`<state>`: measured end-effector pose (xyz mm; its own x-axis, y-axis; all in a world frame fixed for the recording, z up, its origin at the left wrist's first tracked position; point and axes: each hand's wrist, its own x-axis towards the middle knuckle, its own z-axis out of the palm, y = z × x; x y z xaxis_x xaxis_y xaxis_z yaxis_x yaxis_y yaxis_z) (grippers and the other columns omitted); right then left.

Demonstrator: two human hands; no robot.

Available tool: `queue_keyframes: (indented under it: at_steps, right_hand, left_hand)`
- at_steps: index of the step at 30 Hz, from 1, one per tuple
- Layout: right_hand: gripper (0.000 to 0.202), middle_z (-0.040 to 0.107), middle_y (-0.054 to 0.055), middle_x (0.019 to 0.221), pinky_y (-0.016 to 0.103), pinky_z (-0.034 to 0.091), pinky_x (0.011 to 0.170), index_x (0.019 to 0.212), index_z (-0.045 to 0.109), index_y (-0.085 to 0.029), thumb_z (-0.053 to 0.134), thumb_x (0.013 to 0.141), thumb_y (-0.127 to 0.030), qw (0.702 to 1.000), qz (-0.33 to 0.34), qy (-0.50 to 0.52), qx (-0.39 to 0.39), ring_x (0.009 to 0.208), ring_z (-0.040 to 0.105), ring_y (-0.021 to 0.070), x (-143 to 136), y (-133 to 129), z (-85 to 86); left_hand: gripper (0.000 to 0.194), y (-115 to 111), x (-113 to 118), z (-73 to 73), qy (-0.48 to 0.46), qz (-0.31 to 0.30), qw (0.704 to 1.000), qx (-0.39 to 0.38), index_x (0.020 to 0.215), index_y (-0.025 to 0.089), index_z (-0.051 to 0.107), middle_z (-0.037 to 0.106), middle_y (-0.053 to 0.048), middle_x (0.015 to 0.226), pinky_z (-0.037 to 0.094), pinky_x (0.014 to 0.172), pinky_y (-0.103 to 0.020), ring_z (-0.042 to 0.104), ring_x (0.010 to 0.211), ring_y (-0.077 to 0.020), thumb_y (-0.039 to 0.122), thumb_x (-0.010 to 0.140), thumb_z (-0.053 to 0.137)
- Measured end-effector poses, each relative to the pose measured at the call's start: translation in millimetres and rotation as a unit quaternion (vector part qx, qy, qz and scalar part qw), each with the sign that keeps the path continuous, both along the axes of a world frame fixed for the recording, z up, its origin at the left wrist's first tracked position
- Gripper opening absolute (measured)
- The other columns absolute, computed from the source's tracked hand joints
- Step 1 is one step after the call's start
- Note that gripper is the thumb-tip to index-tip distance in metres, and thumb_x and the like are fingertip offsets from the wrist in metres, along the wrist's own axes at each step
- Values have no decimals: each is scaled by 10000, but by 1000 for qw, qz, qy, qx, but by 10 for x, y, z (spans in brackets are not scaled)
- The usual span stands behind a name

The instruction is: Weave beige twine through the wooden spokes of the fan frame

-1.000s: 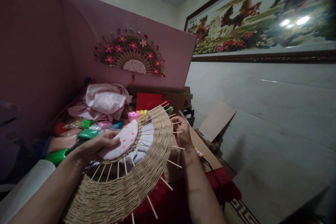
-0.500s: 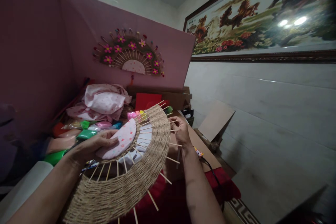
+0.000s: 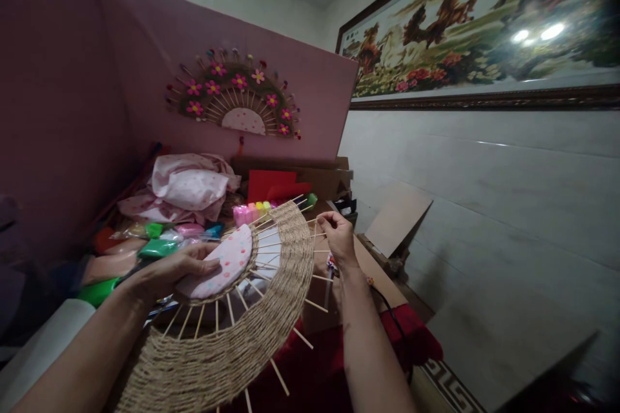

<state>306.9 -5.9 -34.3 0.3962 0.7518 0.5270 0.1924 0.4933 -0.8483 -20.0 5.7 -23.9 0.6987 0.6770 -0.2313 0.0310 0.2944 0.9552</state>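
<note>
A half-round fan (image 3: 285,297) woven from brown twine over thin wooden sticks fills the lower middle, its near end cut off by the frame. My left hand (image 3: 186,268) grips its pale fabric-covered centre (image 3: 231,258) with red spots, the thumb lying on top. Bare stick ends poke out past the twine along the outer rim. Beside the upper right rim, my right hand (image 3: 336,235) is closed in a pinch at the end of one thin stick (image 3: 314,220); the fingertips cover the very tip.
A finished-looking fan with pink flowers (image 3: 239,82) hangs on the pink panel (image 3: 310,90). Crumpled spotted cloth (image 3: 188,181), colourful clay packets (image 3: 162,247) and red card (image 3: 271,186) lie behind. Brown board (image 3: 382,284), a black cable (image 3: 392,316) and red cloth (image 3: 416,335) are at right.
My right hand has shifted slightly up along the rim, its fingers now pinched at a stick's end. The left hand keeps its hold, and the whole view has moved a little.
</note>
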Motion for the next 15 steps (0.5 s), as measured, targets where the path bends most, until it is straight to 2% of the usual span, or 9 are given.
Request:
queue_keyframes:
  at_steps: [5,10,15]
  right_hand:
    - [259,462,-54,538,194,267,430,672,600,-154,702,619,-386,999,16,41,-3,458,338,55,7,-28,29]
    - [304,443,-64,490,190,231,407,611,575,-148,747,563,-394,996,42,78,-14,428,324,43,38,-48,59]
    - [344,460,-63,494,182,228,384,600,552,-154,775,513,-401,986,83,144,12,405,324,36,58,-32,80]
  left_hand:
    - [478,6,15,-14,34,16,999,15,1132,133,562,673,-107,857,467,517,-206,629,613,-162,173,672,688]
    - [456,-27,46,11,38,5,999,23,1112,136,580,676,-113,871,463,509,-196,626,612,-154,176,671,688]
    - [486,-61,67,32,32,-3,999,11,1131,137,573,677,-116,878,476,527,-211,632,628,-166,176,662,695]
